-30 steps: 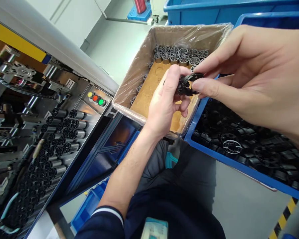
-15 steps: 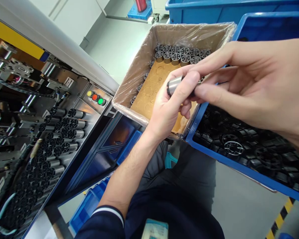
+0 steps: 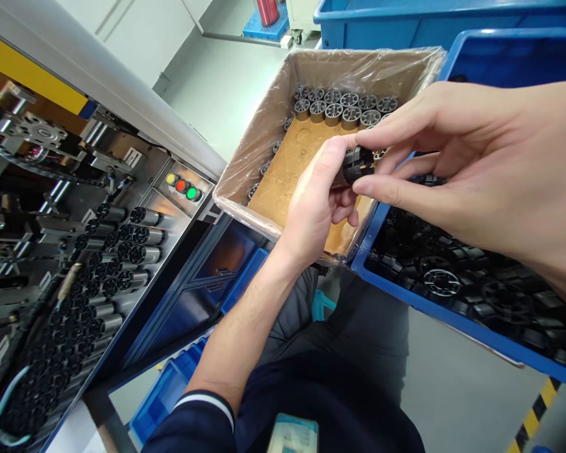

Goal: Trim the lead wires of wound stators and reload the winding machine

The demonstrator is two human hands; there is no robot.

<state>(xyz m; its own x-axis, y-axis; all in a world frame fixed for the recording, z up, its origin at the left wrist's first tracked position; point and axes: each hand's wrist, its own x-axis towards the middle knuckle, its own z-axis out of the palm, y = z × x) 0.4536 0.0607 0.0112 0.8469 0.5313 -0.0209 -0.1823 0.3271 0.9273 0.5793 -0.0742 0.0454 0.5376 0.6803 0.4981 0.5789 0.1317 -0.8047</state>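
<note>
My left hand (image 3: 318, 204) is closed round a small metal cylinder whose end carries a black plastic cap (image 3: 358, 165). The thumb and fingers of my right hand (image 3: 471, 167) pinch that black cap from the right. Both hands hover over the near right corner of a plastic-lined cardboard box (image 3: 259, 135). Rows of grey metal cylinders (image 3: 342, 110) stand at the box's far end. Most of the held cylinder is hidden by my fingers.
A blue bin (image 3: 408, 292) of black plastic ring parts (image 3: 441, 280) sits at the right. On the left a machine holds rows of capped cylinders (image 3: 117, 245), with yellow, red and green buttons (image 3: 182, 186). More blue bins stand behind and below.
The cylinder's shiny side showed half a second ago; now the black cap faces me. My right fingers have shifted down onto the cap, and both hands sit slightly lower.
</note>
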